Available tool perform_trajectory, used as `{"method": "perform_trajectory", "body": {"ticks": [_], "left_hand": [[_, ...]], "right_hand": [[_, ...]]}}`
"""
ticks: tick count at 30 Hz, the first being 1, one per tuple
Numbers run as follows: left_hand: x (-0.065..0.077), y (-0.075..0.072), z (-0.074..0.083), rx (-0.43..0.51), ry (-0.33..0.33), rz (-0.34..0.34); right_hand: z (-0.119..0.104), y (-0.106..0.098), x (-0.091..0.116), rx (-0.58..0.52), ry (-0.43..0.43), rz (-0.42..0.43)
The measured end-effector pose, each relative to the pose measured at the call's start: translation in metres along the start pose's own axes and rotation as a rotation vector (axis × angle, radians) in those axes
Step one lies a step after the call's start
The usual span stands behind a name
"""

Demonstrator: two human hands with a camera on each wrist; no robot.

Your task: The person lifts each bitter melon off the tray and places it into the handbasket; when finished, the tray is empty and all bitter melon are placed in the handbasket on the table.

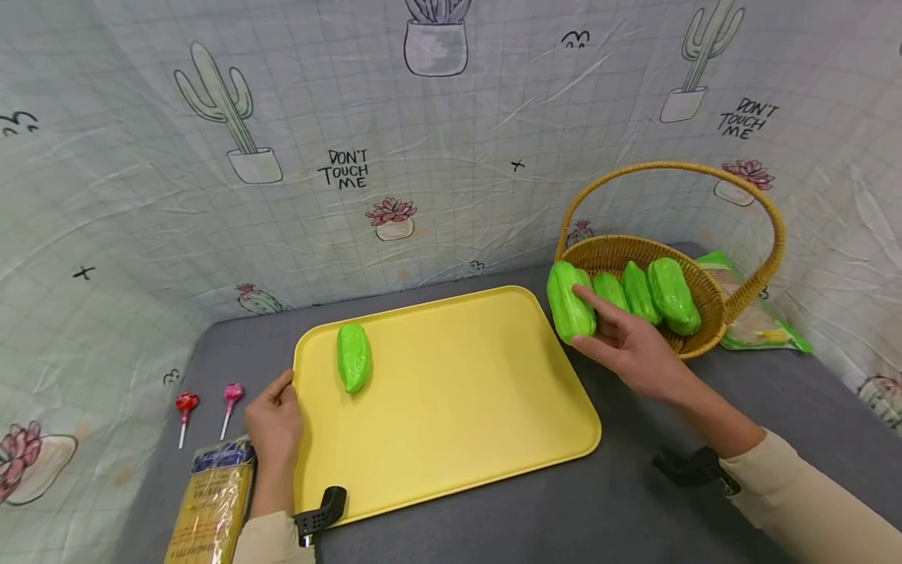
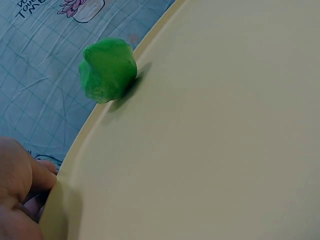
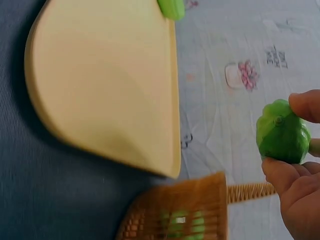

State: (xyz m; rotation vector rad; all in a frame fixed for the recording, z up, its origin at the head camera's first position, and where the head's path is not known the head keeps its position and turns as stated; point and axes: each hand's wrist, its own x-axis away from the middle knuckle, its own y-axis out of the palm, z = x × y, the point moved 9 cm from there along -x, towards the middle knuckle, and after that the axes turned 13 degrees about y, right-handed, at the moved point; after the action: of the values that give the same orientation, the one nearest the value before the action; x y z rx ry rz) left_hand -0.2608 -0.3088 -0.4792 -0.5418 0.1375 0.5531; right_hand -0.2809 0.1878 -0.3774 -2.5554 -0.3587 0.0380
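Observation:
My right hand (image 1: pixel 637 352) holds a bright green, ribbed, glossy vegetable (image 1: pixel 571 301) between thumb and fingers, above the tray's right edge and beside the basket's left side. The right wrist view shows the blunt end of this green vegetable (image 3: pixel 282 131). With my left hand (image 1: pixel 275 415) I grip the left rim of a yellow rectangular tray (image 1: pixel 451 392); some fingertips are hidden at the rim. A similar green vegetable (image 1: pixel 354 358) with a pointed end lies on the tray's upper left part. Several more lie in the wicker basket (image 1: pixel 715 313).
The basket's tall handle (image 1: pixel 676 165) arches over it. Behind the basket lies a green-edged packet (image 1: pixel 757 313). Left of the tray are a red lollipop (image 1: pixel 186 402), a pink lollipop (image 1: pixel 233 392) and a yellow spaghetti packet (image 1: pixel 211 501). A printed cloth (image 1: pixel 458 133) hangs behind the grey table.

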Motion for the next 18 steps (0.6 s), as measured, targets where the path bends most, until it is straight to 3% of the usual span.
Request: {"method": "perform_trajectory", "body": {"ticks": [6,18], "left_hand": [[0.001,0.001,-0.003,-0.001,-0.002,-0.004],[0.0,0.001,0.0,-0.001,-0.001,0.008]], "right_hand": [[0.011,-0.021,0.002,0.063,0.03,0.042],[0.05,-0.059,-0.003,0.077,0.111,0.084]]}}
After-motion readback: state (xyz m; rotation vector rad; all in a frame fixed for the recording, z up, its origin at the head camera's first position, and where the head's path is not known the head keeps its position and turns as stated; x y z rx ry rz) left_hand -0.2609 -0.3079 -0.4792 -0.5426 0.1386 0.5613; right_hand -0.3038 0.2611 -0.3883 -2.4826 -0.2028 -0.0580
